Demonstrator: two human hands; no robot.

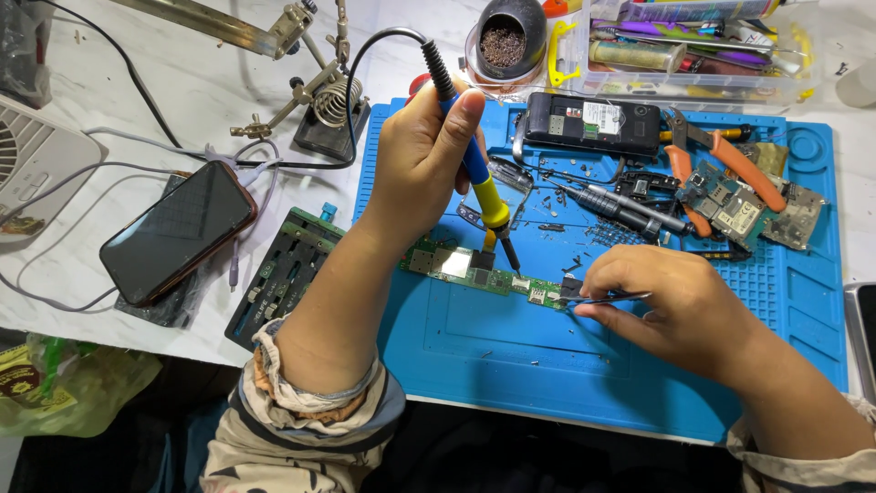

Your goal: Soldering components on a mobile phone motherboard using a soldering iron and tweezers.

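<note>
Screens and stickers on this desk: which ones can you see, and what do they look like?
Smartphone: left of the blue mat, flat rectangle, dark blank screen, reddish edge.
Label: on the black phone body at the mat's top, small white rectangle.
Green-and-yellow bag: bottom left, crumpled.

The soldering iron (474,169) has a blue-and-yellow handle with a black ribbed cord sleeve at its top; it stands tilted, its dark tip pointing down at the circuit board (484,271). That board is a long, narrow green strip with metal shields and small components, lying flat on the blue mat (639,383) — slanting slightly down to the right. The tweezers (607,297) are thin and dark, held almost level, their points touching the board's right end.
</note>
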